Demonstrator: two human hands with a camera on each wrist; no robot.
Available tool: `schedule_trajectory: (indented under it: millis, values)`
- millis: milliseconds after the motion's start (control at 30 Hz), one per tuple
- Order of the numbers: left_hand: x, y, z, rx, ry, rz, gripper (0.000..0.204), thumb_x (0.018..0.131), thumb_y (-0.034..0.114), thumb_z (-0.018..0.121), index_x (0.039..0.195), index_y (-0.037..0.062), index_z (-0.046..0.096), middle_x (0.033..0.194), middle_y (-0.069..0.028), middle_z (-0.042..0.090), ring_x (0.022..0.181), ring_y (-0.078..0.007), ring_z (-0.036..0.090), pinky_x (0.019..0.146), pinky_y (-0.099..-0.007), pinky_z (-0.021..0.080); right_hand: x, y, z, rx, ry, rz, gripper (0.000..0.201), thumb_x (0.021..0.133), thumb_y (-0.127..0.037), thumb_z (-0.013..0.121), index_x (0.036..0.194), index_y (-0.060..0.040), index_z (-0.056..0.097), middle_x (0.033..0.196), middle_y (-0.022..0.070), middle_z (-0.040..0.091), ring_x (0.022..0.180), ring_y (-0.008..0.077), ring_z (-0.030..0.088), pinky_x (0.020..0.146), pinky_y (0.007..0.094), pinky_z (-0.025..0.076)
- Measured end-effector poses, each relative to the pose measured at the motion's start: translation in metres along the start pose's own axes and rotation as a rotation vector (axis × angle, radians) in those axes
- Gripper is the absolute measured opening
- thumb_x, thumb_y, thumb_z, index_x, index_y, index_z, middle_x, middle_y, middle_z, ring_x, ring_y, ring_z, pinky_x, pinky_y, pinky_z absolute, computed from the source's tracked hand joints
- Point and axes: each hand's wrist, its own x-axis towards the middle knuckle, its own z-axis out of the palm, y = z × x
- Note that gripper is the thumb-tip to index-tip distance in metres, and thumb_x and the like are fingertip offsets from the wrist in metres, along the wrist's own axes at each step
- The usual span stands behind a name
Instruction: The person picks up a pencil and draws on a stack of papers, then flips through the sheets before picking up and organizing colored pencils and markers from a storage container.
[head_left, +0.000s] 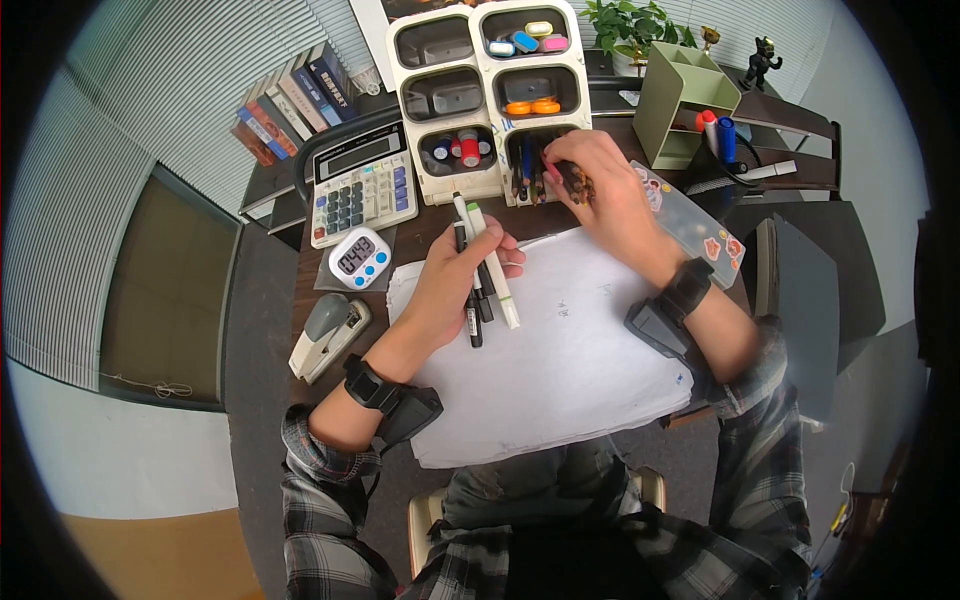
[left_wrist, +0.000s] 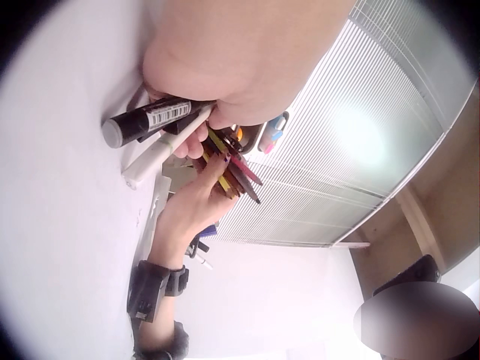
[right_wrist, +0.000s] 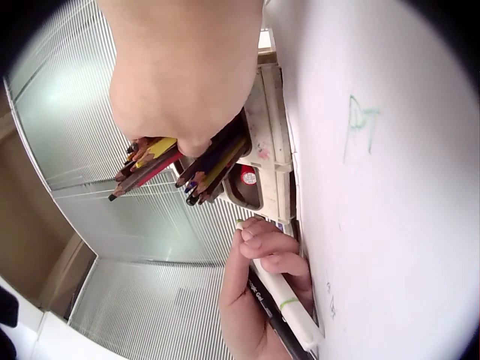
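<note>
My left hand grips a bundle over the paper: a white marker with green trim, a black marker and other slim pens. Its fingers curl round them, caps toward the organizer. At the organizer's lower right compartment, my right hand holds a bunch of colored pencils, yellow, red and brown ones among them, with sharpened tips sticking out past the fingers. More colored pencils stand inside that compartment, just beside the hand. The white desk organizer stands at the back of the desk.
White paper sheets cover the desk front. Left are a calculator, a timer and a stapler. To the right lie a stickered clear case and a green holder. Erasers fill an upper compartment.
</note>
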Motion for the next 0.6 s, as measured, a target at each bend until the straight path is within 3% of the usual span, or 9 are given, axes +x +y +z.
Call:
schedule_trajectory:
  millis: [600]
  values:
    - [0.0001,-0.0002,-0.0004,0.004,-0.016,0.012,0.019,0.099,0.021,0.060,0.111,0.0066,0.055,0.101,-0.0061,0.063,0.094,-0.0186,0.066,0.086,-0.0330,0.056,0.0031,-0.0079,-0.0053,-0.020,0.088,-0.016,0.024,0.081,-0.004,0.076,0.100,-0.0031,0.061,0.099,0.0093,0.065,0.096,0.0299,0.061,0.080,0.0387,0.052]
